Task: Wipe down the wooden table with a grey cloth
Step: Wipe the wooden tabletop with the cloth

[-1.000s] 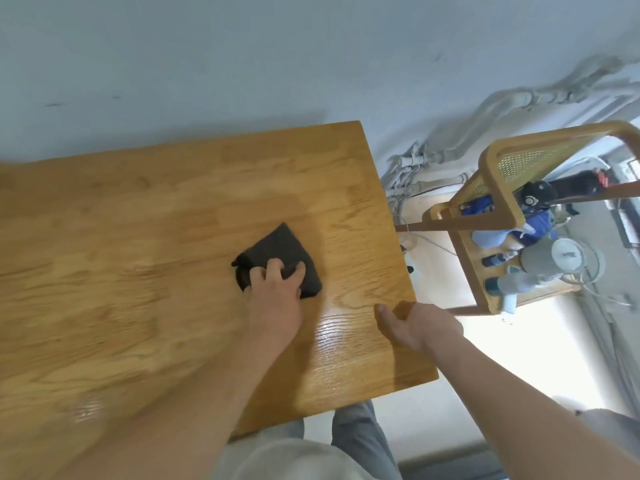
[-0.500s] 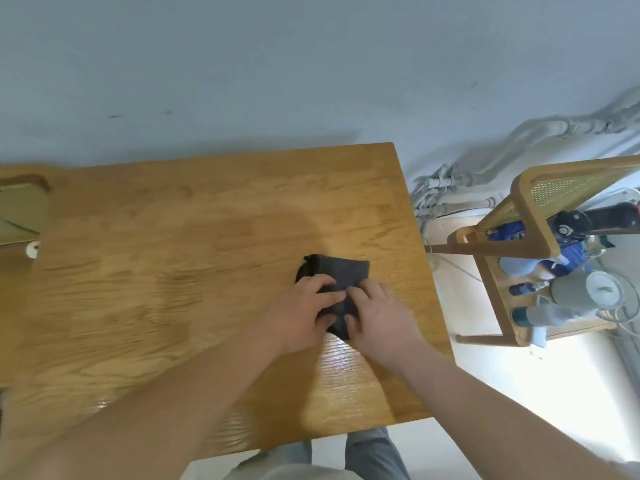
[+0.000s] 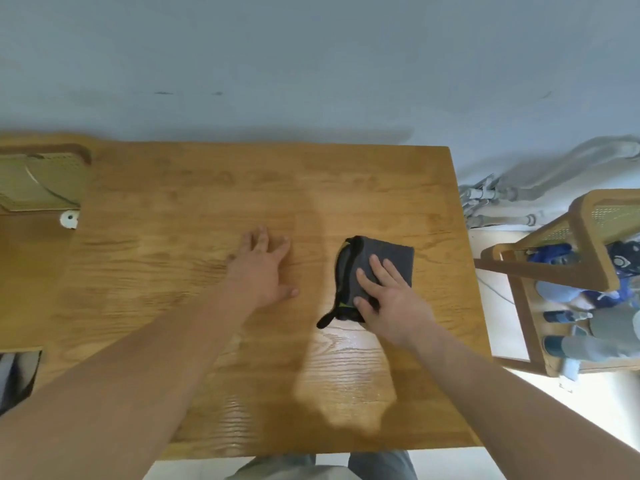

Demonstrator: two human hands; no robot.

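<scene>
1. One wooden desk [image 3: 190, 202].
2. One grey cloth [image 3: 391, 254].
3. Two hands: a left hand [image 3: 263, 268] and a right hand [image 3: 388, 299].
4. One wooden rack [image 3: 588, 230] with cane panels.
5. One small white round thing [image 3: 68, 220] at the left edge.

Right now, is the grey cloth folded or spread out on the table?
Folded: the grey cloth is a small thick pad, with stacked layers showing at its left edge, under the flat right hand.

The folded dark grey cloth [image 3: 394, 252] with black trim and a loop lies flat on the right half of the rectangular, glossy, light-brown wooden table [image 3: 207, 188], near its right edge.
</scene>
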